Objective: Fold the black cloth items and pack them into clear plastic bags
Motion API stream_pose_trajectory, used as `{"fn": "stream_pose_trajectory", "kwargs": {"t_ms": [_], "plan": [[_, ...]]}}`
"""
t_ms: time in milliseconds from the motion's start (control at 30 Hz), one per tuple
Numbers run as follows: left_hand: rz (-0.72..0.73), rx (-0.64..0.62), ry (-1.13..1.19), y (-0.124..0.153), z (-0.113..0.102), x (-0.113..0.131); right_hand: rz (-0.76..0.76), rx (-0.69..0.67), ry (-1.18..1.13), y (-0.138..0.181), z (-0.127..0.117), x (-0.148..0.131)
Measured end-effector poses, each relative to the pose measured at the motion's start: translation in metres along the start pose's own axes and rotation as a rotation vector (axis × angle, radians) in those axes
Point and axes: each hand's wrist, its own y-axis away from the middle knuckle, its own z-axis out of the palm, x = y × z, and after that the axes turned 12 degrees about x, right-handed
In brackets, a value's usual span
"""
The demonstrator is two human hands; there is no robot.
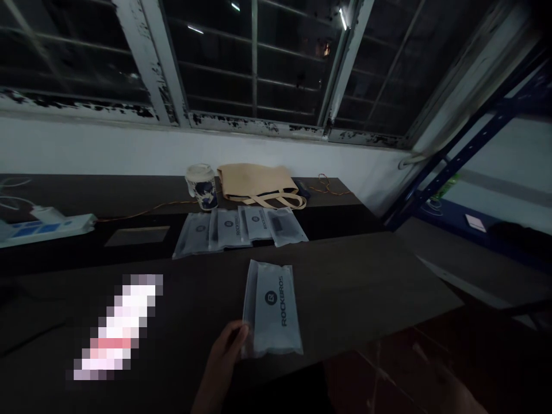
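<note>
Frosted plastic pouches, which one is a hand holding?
The front ROCKBROS pouch, its lower left edge in the left hand; the other four pouches lie in a row behind.

Dim overall — surface (349, 282) near-black toward lower left. White glints (343, 19) in window panes (215, 60), top centre. Right grip (455, 385) blurred, lower right; bright patch (123, 325) pixelated, lower left.

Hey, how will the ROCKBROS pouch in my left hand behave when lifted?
The ROCKBROS pouch will probably flex, since its translucent edges look thin and filmy. It's likely light, as it looks flat and your left hand pinches just one edge. Its smooth, plastic-looking surface may be slightly slippery.
</note>
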Motion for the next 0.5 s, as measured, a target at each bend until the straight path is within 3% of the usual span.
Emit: {"fn": "stream_pose_trajectory", "kwargs": {"t_ms": [133, 233, 300, 400, 500], "plan": [[-0.077, 0.09, 0.132, 0.008, 0.014, -0.011, -0.268, 0.033, -0.334, 0.021, 0.007, -0.088], [-0.122, 0.152, 0.248, 0.013, 0.023, -0.016, -0.346, -0.177, -0.551, 0.063, 0.022, -0.153], [-0.139, 0.144, 0.321, 0.014, 0.023, -0.014, -0.583, -0.372, -0.721, 0.094, 0.03, -0.185], [-0.111, 0.074, 0.392, 0.014, 0.016, -0.005, -0.937, -0.466, -0.822, 0.13, 0.036, -0.21], [-0.136, -0.027, 0.417, 0.009, 0.007, -0.002, -1.178, -0.514, -0.768, 0.145, 0.042, -0.213]]}}
